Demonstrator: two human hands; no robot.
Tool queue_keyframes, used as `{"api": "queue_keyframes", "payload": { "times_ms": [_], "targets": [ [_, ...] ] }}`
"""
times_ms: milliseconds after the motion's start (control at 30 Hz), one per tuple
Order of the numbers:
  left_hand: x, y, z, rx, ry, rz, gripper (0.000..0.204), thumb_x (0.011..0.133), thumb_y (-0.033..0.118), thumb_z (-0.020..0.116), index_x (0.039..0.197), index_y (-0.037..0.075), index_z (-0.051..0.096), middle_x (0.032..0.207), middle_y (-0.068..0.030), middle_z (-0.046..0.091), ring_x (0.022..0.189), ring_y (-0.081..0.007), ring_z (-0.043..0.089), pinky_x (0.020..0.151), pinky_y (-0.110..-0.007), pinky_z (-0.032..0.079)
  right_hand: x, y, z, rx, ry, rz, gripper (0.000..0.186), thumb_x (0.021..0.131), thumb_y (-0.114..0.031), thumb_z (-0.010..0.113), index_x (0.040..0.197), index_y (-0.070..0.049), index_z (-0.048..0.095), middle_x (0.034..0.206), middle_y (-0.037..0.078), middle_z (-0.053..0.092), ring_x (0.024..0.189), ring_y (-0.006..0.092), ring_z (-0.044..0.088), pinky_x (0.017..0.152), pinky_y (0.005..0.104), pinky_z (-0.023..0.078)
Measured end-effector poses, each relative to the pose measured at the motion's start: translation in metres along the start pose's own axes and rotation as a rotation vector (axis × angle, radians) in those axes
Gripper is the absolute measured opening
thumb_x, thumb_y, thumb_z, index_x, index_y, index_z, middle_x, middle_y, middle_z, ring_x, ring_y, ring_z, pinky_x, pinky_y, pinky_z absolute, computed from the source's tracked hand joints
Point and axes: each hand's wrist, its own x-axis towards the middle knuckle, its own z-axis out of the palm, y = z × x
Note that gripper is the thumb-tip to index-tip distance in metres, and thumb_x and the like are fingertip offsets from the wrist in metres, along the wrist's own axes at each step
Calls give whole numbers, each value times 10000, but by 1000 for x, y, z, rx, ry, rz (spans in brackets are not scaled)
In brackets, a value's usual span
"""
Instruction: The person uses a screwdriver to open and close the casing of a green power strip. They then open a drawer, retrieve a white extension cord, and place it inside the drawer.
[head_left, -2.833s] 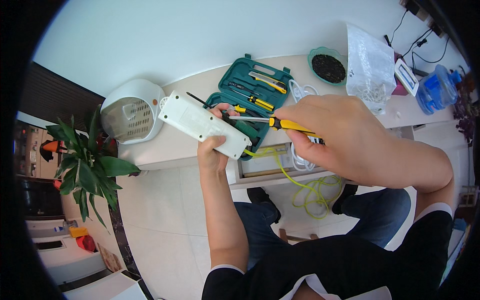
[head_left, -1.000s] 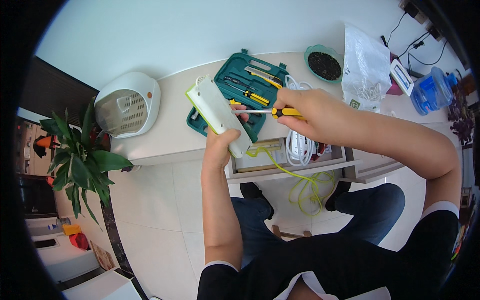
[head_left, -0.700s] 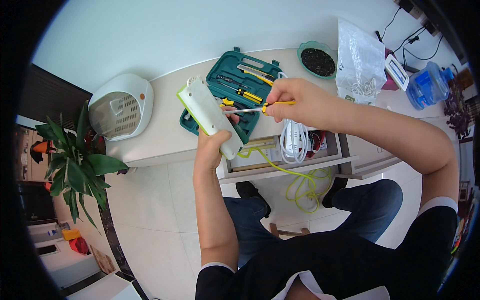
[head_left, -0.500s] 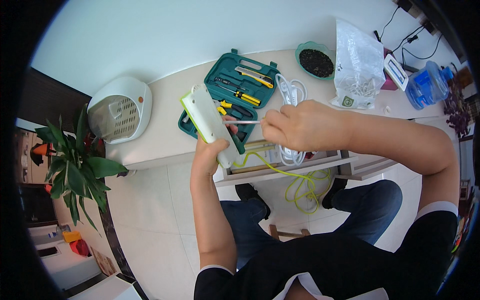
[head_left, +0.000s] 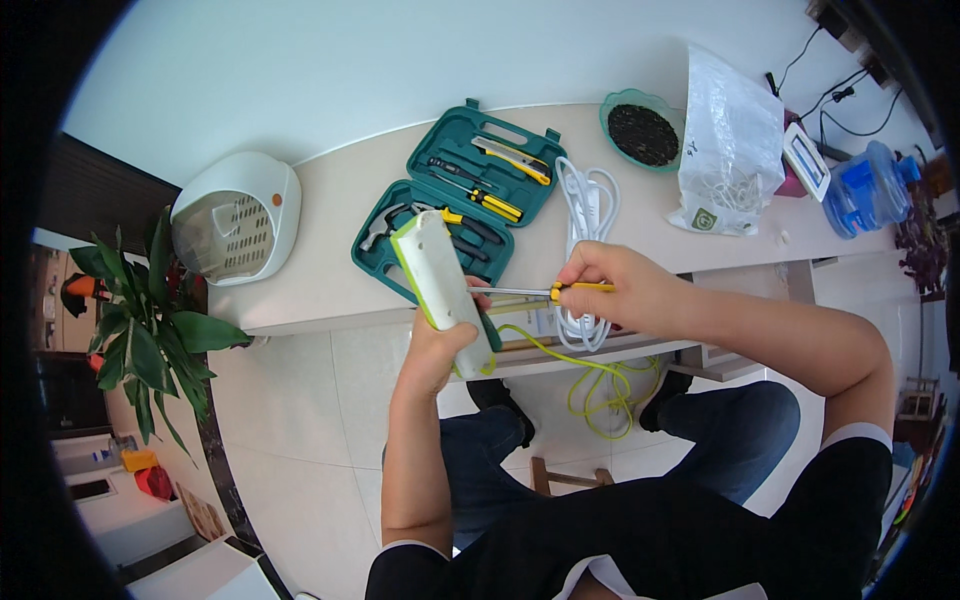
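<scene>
My left hand is closed round a long white power strip with lime-green edges, held tilted above the desk's front edge. A lime-green cord runs from its lower end. In my right hand is a screwdriver with a yellow handle, gripped between thumb and fingers. Its metal shaft lies nearly level, pointing left at the strip's right side. The tip is hidden by the strip and my left fingers, so contact cannot be told. Behind the strip, an open green toolbox holds a hammer, a utility knife and another yellow screwdriver.
A coiled white power strip lies right of the toolbox. Farther right are a bowl of soil, a plastic bag and a blue water jug. A white plastic box stands left. An open drawer juts out below my right hand.
My left hand has lowered the power strip, uncovering the hammer. My right hand has moved slightly down and right, its fingers loosened so the screwdriver's yellow handle now shows.
</scene>
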Motion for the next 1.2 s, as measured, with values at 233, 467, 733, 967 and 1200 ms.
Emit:
{"api": "queue_keyframes", "payload": {
  "times_ms": [233, 467, 733, 967, 1200],
  "targets": [
    [4, -25, 21, -17, -98, -178, 506, 577, 41, 531, 1079, -14, 496, 898, -94, 556, 893, -187, 544, 828, -315, 428, -26, 27, -18, -1456, -63, -753, 152, 838, -132, 534, 947, -36, 493, 819, 93, 531, 642, 248, 582, 518, 349, 490],
    [5, -26, 32, 1, -87, -170, 475, 608, 55, 550, 1075, -17, 499, 934, -98, 561, 889, -180, 546, 816, -320, 435, -26, 56, -8, -105, 108, -101, 193, 875, -152, 543, 984, -6, 482, 845, 64, 543, 610, 94, 513, 431, 238, 421],
    [7, -34, 33, 103, -140, -201, 449, 614, 72, 576, 1049, -10, 498, 935, -88, 558, 887, -171, 531, 808, -303, 427, -37, 42, -13, -227, 74, -34, 201, 872, -136, 549, 1000, -3, 470, 832, 80, 540, 560, 117, 494, 416, 241, 397],
    [8, -24, 33, 124, -153, -200, 460, 609, 69, 575, 1056, -4, 495, 930, -88, 557, 889, -178, 530, 810, -305, 426, -35, 67, -5, -684, 200, -545, 201, 849, -120, 567, 1017, -50, 482, 815, 116, 536, 501, 144, 484, 405, 236, 392],
    [8, -33, 37, 144, -132, -149, 437, 613, 60, 577, 1040, -12, 517, 925, -89, 569, 904, -179, 548, 804, -305, 439, -35, 53, -12, -155, 122, -111, 193, 865, -127, 548, 1029, -47, 484, 830, 112, 538, 468, 104, 432, 400, 209, 363]
  ]
}}
